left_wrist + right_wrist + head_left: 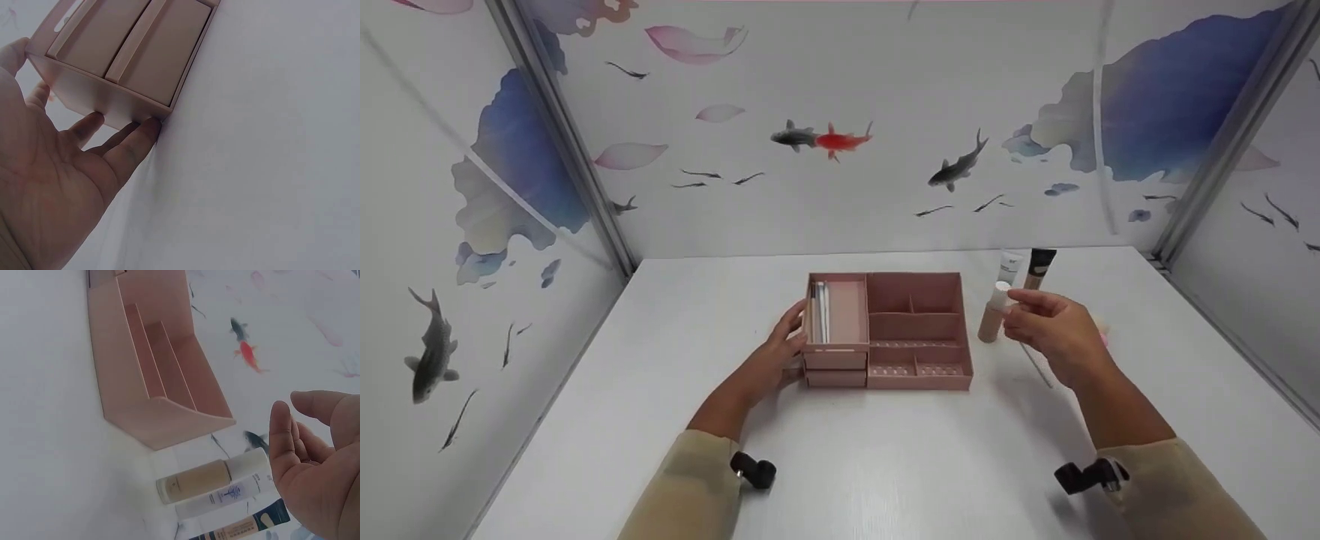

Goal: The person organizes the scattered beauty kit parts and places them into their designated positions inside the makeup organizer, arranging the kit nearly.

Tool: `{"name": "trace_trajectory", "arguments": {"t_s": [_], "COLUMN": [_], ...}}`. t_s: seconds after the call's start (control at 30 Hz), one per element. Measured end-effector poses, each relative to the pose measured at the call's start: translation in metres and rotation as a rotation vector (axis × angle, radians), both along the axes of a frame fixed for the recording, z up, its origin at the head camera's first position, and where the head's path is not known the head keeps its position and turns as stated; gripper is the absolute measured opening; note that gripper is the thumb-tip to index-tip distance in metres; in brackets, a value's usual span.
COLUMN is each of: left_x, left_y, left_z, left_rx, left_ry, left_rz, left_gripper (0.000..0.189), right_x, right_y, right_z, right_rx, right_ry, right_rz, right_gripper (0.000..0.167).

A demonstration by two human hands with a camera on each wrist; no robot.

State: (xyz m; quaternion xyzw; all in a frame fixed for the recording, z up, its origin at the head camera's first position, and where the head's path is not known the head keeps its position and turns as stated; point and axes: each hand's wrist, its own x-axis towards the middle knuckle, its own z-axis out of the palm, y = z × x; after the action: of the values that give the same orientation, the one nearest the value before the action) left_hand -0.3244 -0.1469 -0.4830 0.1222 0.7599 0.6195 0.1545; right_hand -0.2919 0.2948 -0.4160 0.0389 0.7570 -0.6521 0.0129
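A pink desktop organizer (pixel 919 383) with two small drawers (pixel 836 360) stands on the white table. My left hand (pixel 776 352) touches its left side wall; in the left wrist view the fingertips (pixel 147 128) rest along that wall, spread and mostly straight. To the organizer's right stands a foundation bottle (pixel 991 325) with beige contents and a white cap (pixel 247 462). My right hand (pixel 1054 330) is beside this cap, fingers bent and a gap between thumb and forefinger, holding nothing. Behind the bottle are a white tube (pixel 1009 264) and a dark-capped tube (pixel 1040 262).
Several slim sticks (pixel 820 315) lie in the organizer's top left tray. A thin stick (pixel 1038 366) lies on the table (pixel 870 465) below my right hand, and a small pinkish thing (pixel 1103 333) shows partly behind that hand. Printed wall panels (pixel 840 202) enclose the table's back and sides.
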Motion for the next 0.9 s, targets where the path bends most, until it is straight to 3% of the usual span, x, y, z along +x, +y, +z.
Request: {"name": "trace_trajectory", "arguments": {"t_s": [0.3,0.6,0.9], "left_x": [0.001,0.0,-0.001], "left_y": [0.0,-0.002,-0.001], "left_z": [0.0,-0.002,-0.001], "left_rx": [0.006,-0.025,-0.021], "left_ry": [0.005,0.054,0.031], "left_rz": [0.006,-0.016,-0.019], "left_gripper": [0.058,0.06,0.061], "right_x": [-0.005,-0.012,-0.022], "right_y": [0.016,0.025,0.044], "right_z": [-0.012,-0.025,-0.047], "right_rx": [0.058,0.113,0.16], "right_ry": [-0.036,-0.058,-0.117], "right_rz": [-0.048,-0.071,-0.098], "right_gripper": [0.063,0.067,0.064]}}
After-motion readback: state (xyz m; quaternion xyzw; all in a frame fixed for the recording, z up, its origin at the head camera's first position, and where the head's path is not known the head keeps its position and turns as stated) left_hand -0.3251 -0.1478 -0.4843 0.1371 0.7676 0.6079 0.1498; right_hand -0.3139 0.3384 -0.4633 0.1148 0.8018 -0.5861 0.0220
